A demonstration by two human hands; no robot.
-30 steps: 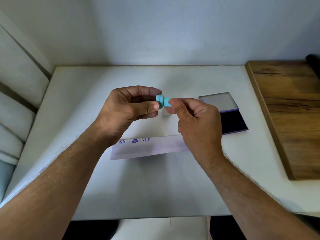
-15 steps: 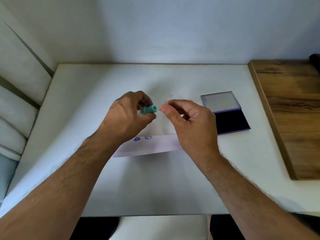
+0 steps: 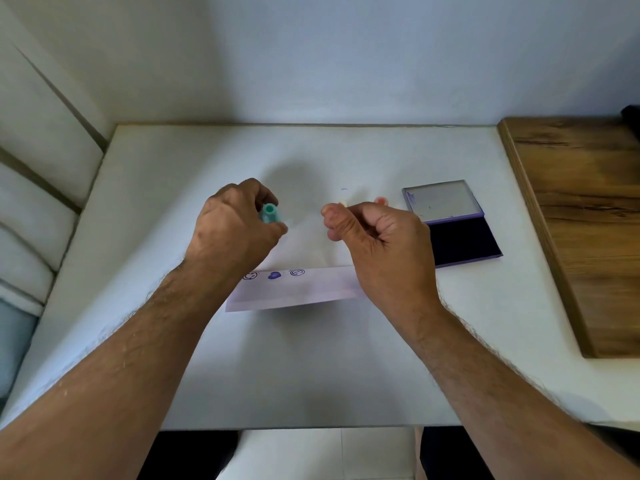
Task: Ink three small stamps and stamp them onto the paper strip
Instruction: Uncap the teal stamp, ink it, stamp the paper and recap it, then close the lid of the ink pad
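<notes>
My left hand (image 3: 235,233) is shut on a small teal stamp (image 3: 269,213), whose round end points up. My right hand (image 3: 381,244) hovers to the right of it with fingers curled shut and nothing visible in them. Just behind my right fingertips a cream stamp (image 3: 343,203) and a pink stamp (image 3: 381,200) stand on the table. The white paper strip (image 3: 311,291) lies below both hands, with three purple stamped marks (image 3: 274,275) at its left end. The open ink pad (image 3: 464,242) lies to the right, its dark pad exposed.
The ink pad's lid (image 3: 441,199) lies flat behind the pad. A wooden board (image 3: 581,220) covers the right side of the white table (image 3: 173,168). A wall runs along the table's far edge, and cushions (image 3: 31,209) sit to the left.
My right hand has let go of the teal stamp and the two hands have drawn apart. My left hand has carried the stamp left and turned its end upward.
</notes>
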